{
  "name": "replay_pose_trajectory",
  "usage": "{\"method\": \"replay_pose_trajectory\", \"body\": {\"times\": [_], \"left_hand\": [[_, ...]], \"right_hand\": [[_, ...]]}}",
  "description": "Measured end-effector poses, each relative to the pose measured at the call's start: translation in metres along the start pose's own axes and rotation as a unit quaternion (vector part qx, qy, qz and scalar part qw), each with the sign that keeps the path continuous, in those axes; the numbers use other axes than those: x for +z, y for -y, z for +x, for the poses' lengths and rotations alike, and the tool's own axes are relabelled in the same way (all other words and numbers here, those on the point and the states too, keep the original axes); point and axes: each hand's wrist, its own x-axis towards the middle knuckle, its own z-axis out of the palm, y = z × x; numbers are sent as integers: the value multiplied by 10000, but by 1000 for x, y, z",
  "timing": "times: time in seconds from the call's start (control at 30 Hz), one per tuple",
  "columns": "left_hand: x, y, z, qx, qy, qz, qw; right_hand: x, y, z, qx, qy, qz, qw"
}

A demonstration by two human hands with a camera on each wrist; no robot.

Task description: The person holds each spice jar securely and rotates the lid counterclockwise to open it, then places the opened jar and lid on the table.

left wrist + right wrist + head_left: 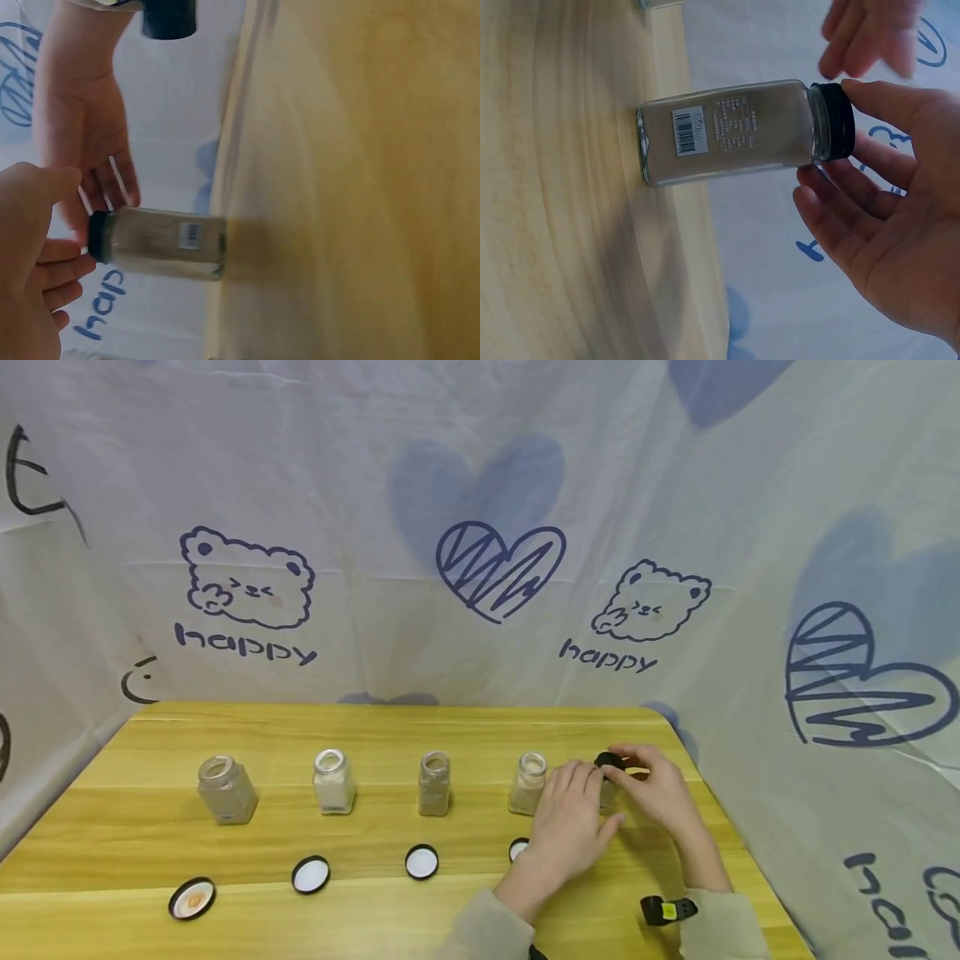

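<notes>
A square glass jar (772,124) of brownish powder stands upright at the table's right end, its black lid (841,120) on its mouth. My right hand (663,789) pinches that lid between thumb and fingers, as the right wrist view shows. My left hand (573,818) hovers at the jar's left side with loosely bent fingers; in the right wrist view its blurred fingers are just apart from the lid. In the head view the left hand hides part of this jar. Beside it stands an uncapped jar (527,785) of pale powder, partly behind the left hand.
Three more uncapped powder jars stand in the row to the left: a wide one (227,792), a pale one (333,783) and a narrow brown one (434,785). Black lids (192,898) lie white side up in front of the jars. A patterned cloth (360,527) hangs behind the wooden table (360,927).
</notes>
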Motion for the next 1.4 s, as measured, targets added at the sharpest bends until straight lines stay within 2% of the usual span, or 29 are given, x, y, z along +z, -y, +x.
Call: {"method": "replay_pose_trajectory", "body": {"times": [0.2,0.4,0.53,0.73,0.9,1.07,1.4], "left_hand": [[18,-4,7,-207,-138,-61,9997],[28,0,15,-287,-82,104,9995],[31,4,20,-371,-60,137,9992],[33,5,24,-378,-241,148,9989],[32,2,27,-345,-175,199,9991],[31,0,25,-267,-104,240,9993],[30,0,26,-274,-84,412,9987]], "right_hand": [[-5,-8,0,187,25,91,9998],[-9,-10,2,285,236,112,9993],[-10,-6,3,359,363,106,9986],[-11,-5,4,337,384,34,9987],[-14,-3,2,292,393,-136,9987],[-15,-3,-2,356,393,-78,9986],[-19,-4,1,-121,774,407,9961]]}}
